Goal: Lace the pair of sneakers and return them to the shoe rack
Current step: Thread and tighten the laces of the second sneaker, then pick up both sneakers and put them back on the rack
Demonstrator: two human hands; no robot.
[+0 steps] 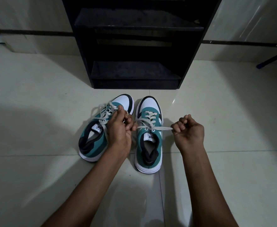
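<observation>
Both my bare forearms reach from the near edge toward the far side. My left hand [120, 126] is curled, fingers pinched closed, knuckles turned left. My right hand [187, 129] is a loose fist, thumb and forefinger pinched together, well apart from the left.

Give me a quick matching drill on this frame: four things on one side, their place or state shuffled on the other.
Things:
1. left sneaker
2. right sneaker
3. shoe rack
4. right hand

Places or states:
A. black, standing beyond the toes, shelves bare
B. lace ends pulled out to both sides
C. closed on one lace end, out to the side
D. lace lying in loose loops over its tongue

Pairs: 1-D, 2-B, 3-A, 4-C
</observation>
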